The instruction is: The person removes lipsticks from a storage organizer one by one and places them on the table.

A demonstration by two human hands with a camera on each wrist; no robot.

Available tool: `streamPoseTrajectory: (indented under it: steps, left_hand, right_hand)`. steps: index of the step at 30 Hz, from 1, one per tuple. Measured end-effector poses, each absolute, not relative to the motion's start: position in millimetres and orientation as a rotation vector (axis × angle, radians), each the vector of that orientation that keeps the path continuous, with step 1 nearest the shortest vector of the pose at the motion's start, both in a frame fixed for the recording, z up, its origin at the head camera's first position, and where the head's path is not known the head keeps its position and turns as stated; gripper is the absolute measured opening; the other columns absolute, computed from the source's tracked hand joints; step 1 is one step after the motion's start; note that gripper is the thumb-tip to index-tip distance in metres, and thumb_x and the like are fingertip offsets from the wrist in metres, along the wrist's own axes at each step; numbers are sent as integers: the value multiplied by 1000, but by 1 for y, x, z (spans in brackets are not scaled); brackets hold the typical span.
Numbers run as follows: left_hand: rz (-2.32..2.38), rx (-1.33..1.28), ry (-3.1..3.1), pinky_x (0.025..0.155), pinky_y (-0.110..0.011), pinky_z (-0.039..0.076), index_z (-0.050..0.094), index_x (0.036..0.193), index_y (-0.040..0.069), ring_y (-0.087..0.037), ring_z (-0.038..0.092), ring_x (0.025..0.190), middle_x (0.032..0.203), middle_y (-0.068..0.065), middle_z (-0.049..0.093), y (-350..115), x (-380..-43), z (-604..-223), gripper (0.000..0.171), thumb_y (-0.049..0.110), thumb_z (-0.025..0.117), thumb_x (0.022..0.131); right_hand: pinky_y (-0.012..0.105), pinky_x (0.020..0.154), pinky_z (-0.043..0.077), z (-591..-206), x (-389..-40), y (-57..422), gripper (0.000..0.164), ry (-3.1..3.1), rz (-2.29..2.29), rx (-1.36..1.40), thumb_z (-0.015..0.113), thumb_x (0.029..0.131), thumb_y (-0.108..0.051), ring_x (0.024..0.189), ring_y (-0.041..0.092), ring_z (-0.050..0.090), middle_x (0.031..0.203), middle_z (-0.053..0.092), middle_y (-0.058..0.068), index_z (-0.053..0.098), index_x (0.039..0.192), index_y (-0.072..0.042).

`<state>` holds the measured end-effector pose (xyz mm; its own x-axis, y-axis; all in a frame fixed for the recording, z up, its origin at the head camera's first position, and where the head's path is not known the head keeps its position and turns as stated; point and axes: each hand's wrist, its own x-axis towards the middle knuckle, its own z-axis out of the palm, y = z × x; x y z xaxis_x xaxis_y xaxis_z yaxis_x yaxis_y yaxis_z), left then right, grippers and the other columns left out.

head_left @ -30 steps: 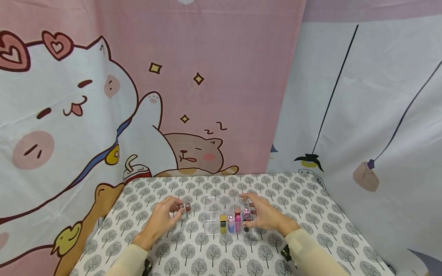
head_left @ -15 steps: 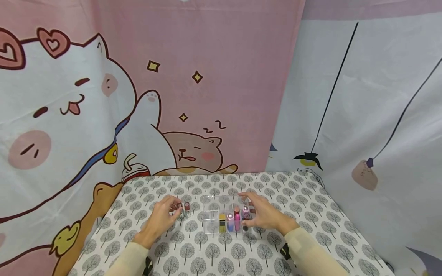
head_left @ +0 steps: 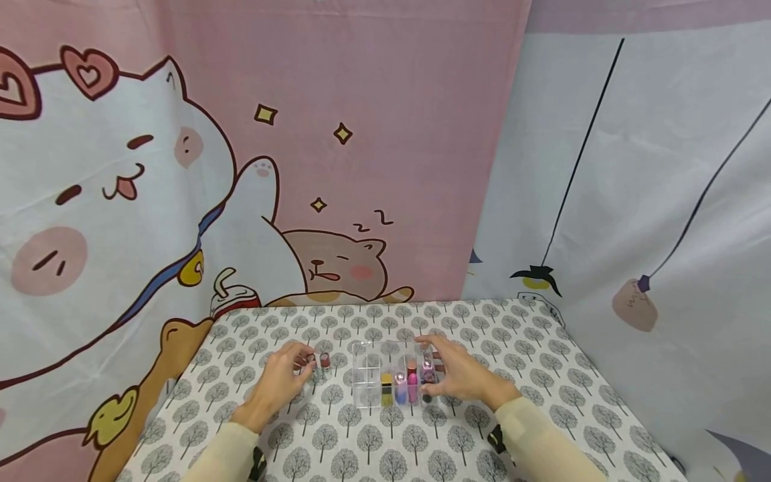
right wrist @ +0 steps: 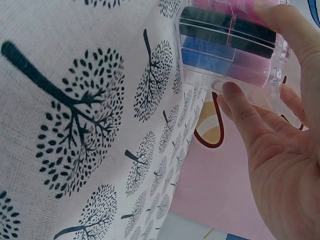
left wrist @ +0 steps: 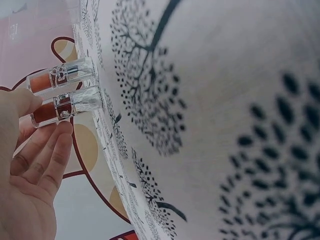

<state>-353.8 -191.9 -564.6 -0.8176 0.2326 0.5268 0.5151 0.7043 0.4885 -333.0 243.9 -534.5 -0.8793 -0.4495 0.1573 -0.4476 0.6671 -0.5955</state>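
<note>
We see the left hand pinching a red tube between thumb and fingertips by its upper, coloured end; that grip seems chosen to leave the clear end resting on the cloth. An orange tube stands upright just beyond it, so close that we take the two for a pair. The right hand grips the end of the box, thumb at its near edge and fingers reaching to the far one, probably to steady it. The box lies flat on that hand's inner side, between both hands.

We read the box as hard, clear plastic, cut into straight-walled cells; beside the right fingers, its wall shows a smooth blue-and-pink tube. Both standing tubes look glossy and straight-sided, while the cloth under the hands has a visible weave and printed trees.
</note>
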Motion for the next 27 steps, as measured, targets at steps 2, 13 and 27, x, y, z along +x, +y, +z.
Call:
streamPoseTrajectory:
  steps: [2,13,27]
  left_hand:
    - [-892,-565,-2498,85,-39,75,80,120,0,-23,80,95,109,-9,81,-192,-355,-565,25,-1,90,96]
    - [-908,-552,-2503,84,-41,75,79,122,-1,-25,81,94,108,-12,80,-193,-356,-565,27,-1,89,97]
    - [-782,-514,-2515,81,-39,73,80,131,8,-28,83,103,123,-10,82,-195,-352,-558,36,12,94,97]
  right_hand:
    - [70,124,60,-535,-333,244,108,2860,-1026,-769,104,87,-35,151,42,65,177,55,7,45,176,-21]
    - [68,121,63,-536,-333,245,109,2829,-1062,-761,104,88,-34,150,45,66,180,52,8,43,177,-17]
    - [71,122,61,-534,-332,244,109,2825,-1073,-742,104,87,-37,151,43,65,179,53,7,44,176,-20]
